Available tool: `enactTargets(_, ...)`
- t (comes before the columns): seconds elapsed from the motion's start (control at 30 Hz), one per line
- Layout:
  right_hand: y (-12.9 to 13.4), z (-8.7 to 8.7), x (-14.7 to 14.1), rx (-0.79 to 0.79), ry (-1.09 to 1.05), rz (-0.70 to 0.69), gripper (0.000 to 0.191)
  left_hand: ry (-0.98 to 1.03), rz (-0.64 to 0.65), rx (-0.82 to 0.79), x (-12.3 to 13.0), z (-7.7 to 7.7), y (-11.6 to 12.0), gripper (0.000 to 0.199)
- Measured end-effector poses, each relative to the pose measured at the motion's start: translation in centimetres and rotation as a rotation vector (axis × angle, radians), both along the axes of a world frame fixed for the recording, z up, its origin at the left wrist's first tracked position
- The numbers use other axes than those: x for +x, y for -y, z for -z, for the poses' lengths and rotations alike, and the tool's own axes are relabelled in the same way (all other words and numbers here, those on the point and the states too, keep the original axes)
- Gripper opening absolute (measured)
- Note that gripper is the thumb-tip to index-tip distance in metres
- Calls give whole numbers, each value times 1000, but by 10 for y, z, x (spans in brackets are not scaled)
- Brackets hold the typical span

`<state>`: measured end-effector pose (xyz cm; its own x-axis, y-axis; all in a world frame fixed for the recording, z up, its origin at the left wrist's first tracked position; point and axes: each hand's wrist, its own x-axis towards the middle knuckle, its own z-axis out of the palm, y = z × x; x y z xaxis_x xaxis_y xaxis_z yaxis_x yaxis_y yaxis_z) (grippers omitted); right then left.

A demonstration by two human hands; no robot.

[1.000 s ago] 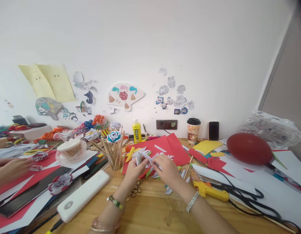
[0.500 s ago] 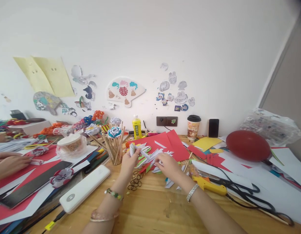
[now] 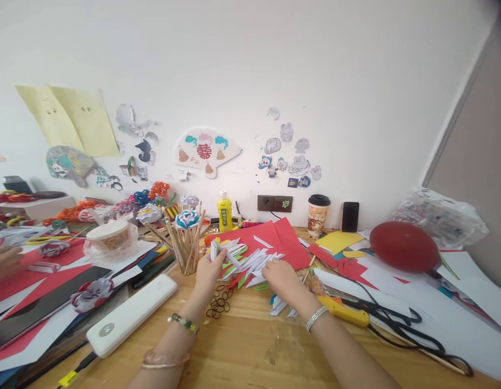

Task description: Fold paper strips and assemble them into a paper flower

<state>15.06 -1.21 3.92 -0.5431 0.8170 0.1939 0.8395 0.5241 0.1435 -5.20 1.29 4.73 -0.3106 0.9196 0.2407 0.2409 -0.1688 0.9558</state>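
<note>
Folded white paper pieces (image 3: pixel 216 248) are gripped in my left hand (image 3: pixel 210 267), pinched between thumb and fingers above the wooden table. To the right of it lies a loose pile of folded paper pieces (image 3: pixel 252 263), mostly white with some green edges. My right hand (image 3: pixel 279 274) reaches into the right side of this pile with its fingers curled and closed. What sits between those fingertips is hidden. Under the pile's far side lie red paper sheets (image 3: pixel 288 240). Several dark rubber bands (image 3: pixel 220 303) lie just below my left hand.
A cup of wooden sticks (image 3: pixel 185 246) and a white power strip-like box (image 3: pixel 132 313) stand left. On the right are a yellow glue gun (image 3: pixel 349 313), black-handled scissors (image 3: pixel 426 337), a drink cup (image 3: pixel 318 216) and a red balloon (image 3: pixel 404 246). A co-worker's hand (image 3: pixel 5 263) shows far left.
The view has turned slightly, so most things sit a little further left. My right fingers have shifted slightly on the pile. The co-worker's hand has moved left, away from a striped paper strip.
</note>
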Motion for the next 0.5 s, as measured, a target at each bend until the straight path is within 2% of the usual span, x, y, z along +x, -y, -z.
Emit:
enactTargets(0.33,4,0,-4,35,12,-18,13,-70,7,-56,3,2,-1,39)
enactTargets(0.4,2,-2,-1,51,-70,-27,14,-80,10,-54,3,3,-1,38)
enactTargets(0.5,-2,-9,6,-19,-346,16,15,-90,17,-43,4,4,-2,39)
